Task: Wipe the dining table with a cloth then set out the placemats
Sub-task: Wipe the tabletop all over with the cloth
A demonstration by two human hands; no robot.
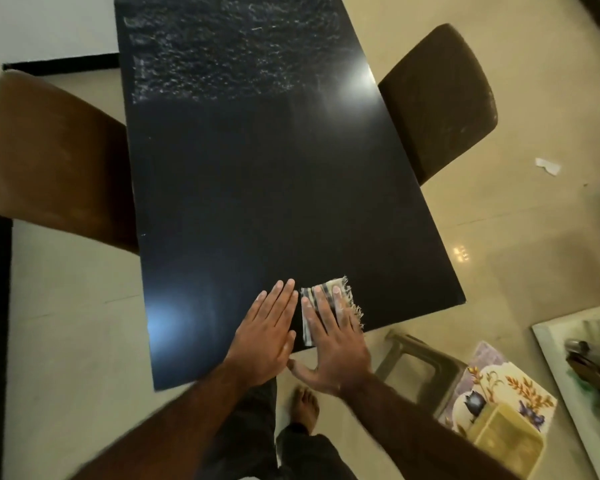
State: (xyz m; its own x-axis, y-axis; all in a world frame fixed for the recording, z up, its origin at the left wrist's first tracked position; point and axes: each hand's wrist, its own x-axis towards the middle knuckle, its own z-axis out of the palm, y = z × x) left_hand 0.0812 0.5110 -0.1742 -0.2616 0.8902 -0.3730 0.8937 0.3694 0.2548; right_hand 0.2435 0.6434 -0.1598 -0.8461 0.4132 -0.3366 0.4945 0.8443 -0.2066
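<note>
The right hand lies flat on the folded striped cloth, fingers straight and a little apart. It presses the cloth on the dining table at the near edge, closer to the near right corner. The flat palm probably gives even pressure for wiping. The left hand rests just beside it, fingers straight and together, probably for support. The placemats wait on a stool beside the table, not yet set out.

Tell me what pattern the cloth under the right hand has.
The cloth is pale with dark stripes and a frayed fringe, in the head view.
</note>
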